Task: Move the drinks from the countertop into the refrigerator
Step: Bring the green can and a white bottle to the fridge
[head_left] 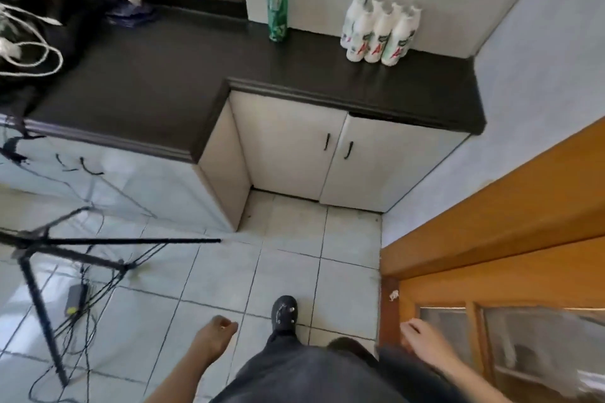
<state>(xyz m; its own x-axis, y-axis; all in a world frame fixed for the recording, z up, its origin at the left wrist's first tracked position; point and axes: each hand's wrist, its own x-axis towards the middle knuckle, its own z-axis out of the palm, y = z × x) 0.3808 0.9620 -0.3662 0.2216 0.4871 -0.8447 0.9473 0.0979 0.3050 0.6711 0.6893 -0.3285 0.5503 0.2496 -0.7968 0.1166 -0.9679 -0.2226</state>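
Note:
A green can stands upright at the back of the dark countertop. To its right, several white bottles are clustered together near the wall. My left hand hangs low over the floor tiles, fingers loosely curled, holding nothing. Beside the wooden door, my right hand also hangs low and holds nothing. Both hands are far below and in front of the drinks. No refrigerator is in view.
A black bag with white cord lies at the counter's left end. A black tripod with cables stands on the floor at left. An orange wooden door is at right. White cabinet doors sit under the counter.

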